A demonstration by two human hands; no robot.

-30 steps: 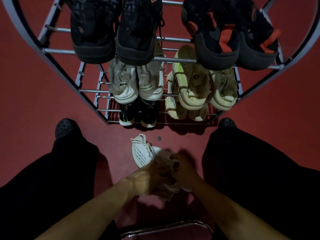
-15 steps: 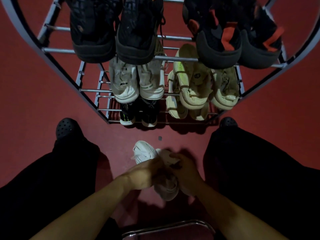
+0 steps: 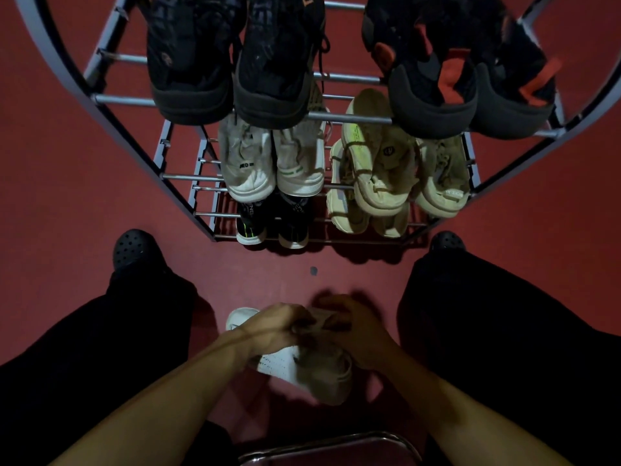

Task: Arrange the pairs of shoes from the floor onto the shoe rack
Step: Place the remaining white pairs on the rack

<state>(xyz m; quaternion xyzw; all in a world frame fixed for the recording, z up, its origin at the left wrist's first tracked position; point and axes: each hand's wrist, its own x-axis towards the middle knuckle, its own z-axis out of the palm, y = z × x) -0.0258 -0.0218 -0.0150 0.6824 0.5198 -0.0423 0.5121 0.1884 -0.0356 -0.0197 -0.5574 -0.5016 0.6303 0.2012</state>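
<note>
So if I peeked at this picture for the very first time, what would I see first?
Probably the two hands, left hand and right hand, gripping a white sneaker low in the middle, over the red floor. Then the metal shoe rack above, with chunky black shoes on its top bars and pale sneakers on the shelf underneath.

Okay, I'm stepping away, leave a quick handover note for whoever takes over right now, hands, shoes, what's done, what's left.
Left hand and right hand: both have a grip on the white sneakers, held low over the red floor in front of the shoe rack.
Done: six pairs show on the rack across the tiers in view.
Left: set this white pair on the rack; free bars show at the left of the lower tiers.
</note>
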